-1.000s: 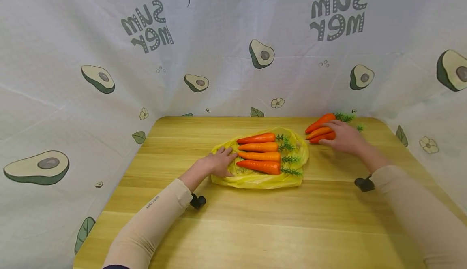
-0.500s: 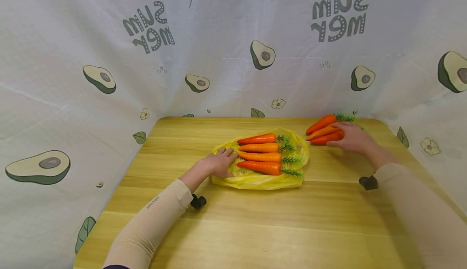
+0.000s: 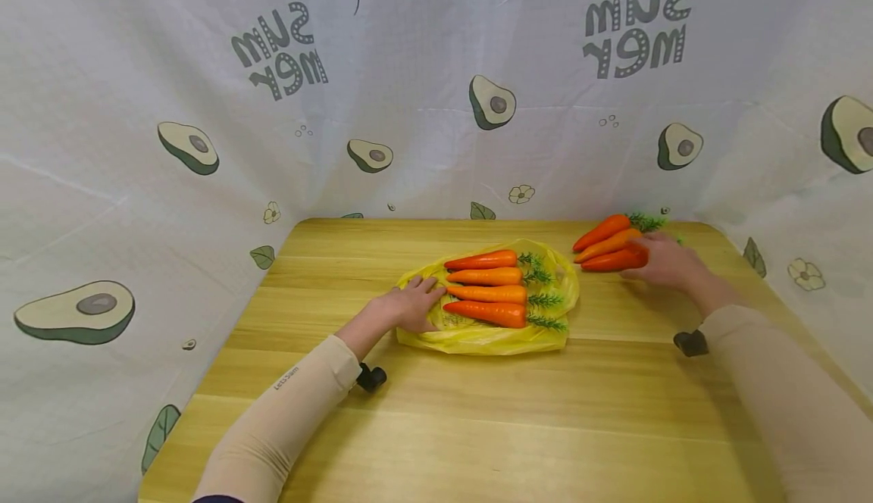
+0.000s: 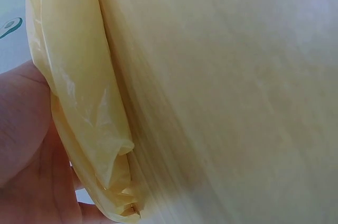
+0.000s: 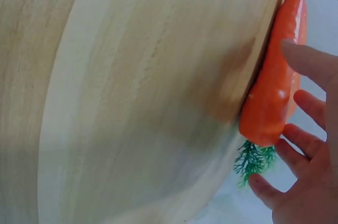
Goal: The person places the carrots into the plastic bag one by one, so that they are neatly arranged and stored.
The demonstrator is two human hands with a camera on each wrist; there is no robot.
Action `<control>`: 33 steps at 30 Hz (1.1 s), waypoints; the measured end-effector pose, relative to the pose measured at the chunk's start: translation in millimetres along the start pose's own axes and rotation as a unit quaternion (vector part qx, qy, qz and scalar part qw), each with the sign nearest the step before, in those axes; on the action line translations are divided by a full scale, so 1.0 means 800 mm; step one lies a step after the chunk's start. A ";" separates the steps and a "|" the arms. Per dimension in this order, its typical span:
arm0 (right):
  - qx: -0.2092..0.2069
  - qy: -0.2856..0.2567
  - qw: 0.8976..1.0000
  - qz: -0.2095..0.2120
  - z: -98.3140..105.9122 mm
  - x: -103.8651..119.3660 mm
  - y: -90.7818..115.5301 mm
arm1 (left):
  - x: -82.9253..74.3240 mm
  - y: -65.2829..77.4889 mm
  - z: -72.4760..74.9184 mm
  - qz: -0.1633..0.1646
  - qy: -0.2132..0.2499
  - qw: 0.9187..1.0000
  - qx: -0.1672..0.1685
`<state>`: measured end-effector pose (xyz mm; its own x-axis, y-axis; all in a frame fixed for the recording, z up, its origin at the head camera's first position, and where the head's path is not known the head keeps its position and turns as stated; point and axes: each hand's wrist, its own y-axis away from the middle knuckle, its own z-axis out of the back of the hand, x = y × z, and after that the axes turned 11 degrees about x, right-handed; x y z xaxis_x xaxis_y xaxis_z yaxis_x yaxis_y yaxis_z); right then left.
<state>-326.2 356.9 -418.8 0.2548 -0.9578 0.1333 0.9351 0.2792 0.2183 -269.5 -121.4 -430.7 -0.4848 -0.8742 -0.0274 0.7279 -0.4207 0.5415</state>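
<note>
My left hand [image 3: 408, 306] rests with spread fingers on the left end of a flattened yellow plastic bag [image 3: 470, 340]. Several carrots with green tops lie side by side on that bag, among them the front carrot [image 3: 486, 313], tips toward my left hand. At the back right, three more carrots lie together: a rear one [image 3: 603, 232], a middle one [image 3: 609, 245] and a front one [image 3: 614, 260]. My right hand [image 3: 664, 260] is at their thick ends. In the right wrist view, its thumb touches the front carrot [image 5: 272, 86], fingers spread near the leafy end.
The wooden table [image 3: 477, 427] spreads out below both arms. A white curtain [image 3: 423, 94] printed with avocados stands behind the table and along its sides. A small black camera sits on each wrist, the left camera [image 3: 371, 376] near the sleeve cuff.
My right hand has slid a little to the right along the three carrots, uncovering more of the front and middle ones. The left hand, bag and the carrots on it have stayed put.
</note>
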 end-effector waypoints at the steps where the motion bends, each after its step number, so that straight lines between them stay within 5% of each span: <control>1: 0.002 0.001 1.000 -0.004 -0.001 0.000 0.001 | 0.000 0.000 0.000 -0.001 0.001 1.000 0.001; 33: -0.019 0.079 0.997 0.019 -0.004 0.000 0.009 | -0.002 0.003 0.002 -0.001 0.007 1.000 0.007</control>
<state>-318.9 359.0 -420.0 0.3223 -0.9465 -0.0131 0.9322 0.3150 0.1783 -268.0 -120.3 -427.7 -0.4794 -0.8767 -0.0399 0.7204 -0.4191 0.5526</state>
